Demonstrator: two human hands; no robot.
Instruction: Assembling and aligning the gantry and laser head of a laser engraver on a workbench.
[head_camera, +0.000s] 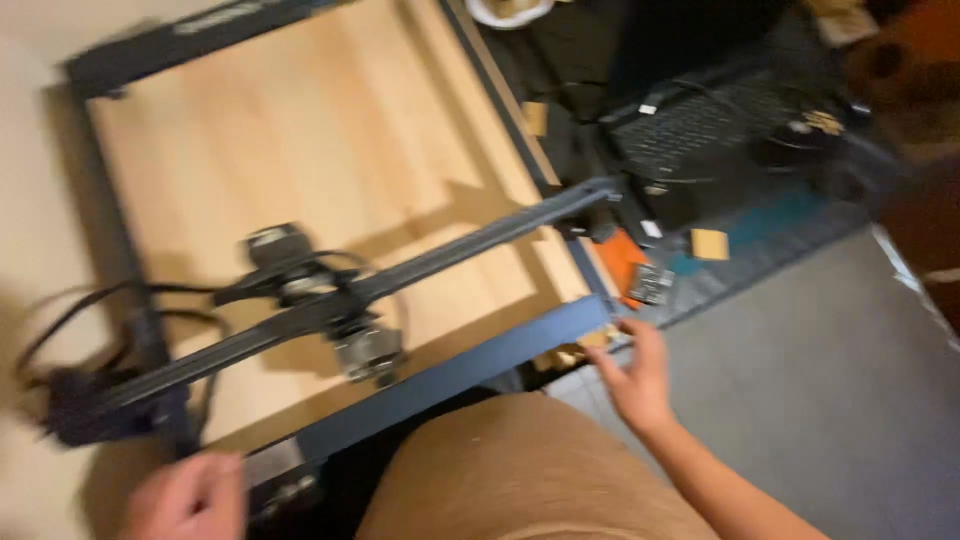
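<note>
From the head camera, looking down, a big dark metal frame (450, 375) lies flat on a light wooden board (300, 130), and a dark bar (440, 255) runs across it with a small machine head (365, 350) hanging from its middle. The right hand (635, 375) is at the front right corner of the frame, where the front rail ends. Its fingers (615, 360) are spread a little apart and reach toward that corner; they look like they touch the rail end or some small light wooden pieces (570, 355) lying just beside it, but the picture is blurry, so I cannot tell if they hold anything. The left hand (190, 495) is low at the front left corner of the frame, near a grey box part (275, 480). Its fingers look curled in, but it is too blurry to tell if they grip something. To do this well, I think both hands should hold the frame steady at its two front corners and move slowly, so the bar and black cables (70, 310) on the left do not get pulled. Further right, a black laptop (700, 130) and an orange thing (620, 260) lie on the dark floor
</note>
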